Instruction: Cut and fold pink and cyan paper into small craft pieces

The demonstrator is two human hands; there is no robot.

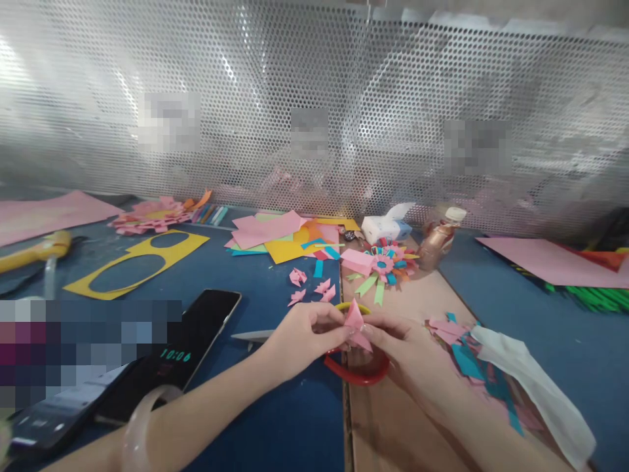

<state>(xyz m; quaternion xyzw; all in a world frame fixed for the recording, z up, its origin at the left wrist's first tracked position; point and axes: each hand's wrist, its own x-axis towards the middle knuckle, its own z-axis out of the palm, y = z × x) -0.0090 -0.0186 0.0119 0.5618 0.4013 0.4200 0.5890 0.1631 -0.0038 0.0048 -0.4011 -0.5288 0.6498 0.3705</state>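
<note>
Between my two hands is a small folded piece of pink paper [356,321], its point facing up. My left hand [304,334] pinches it from the left with thumb and fingers. From the other side, my right hand [400,337] grips its right edge the same way. Below them lies a pair of scissors with red and yellow handles [358,378]; the blades [251,336] stick out to the left, partly hidden under my left hand. Several small folded pink paper pieces [324,290] rest on the table just beyond my hands.
Two phones [204,334] lie at left, near yellow cut-out paper [142,259] and a pink paper flower [152,215]. Coloured sheets [268,231], a ribboned paper flower [383,263], a tissue box [383,228] and a brown bottle [436,242] stand behind. Paper scraps [464,354] and white tissue [535,387] lie right.
</note>
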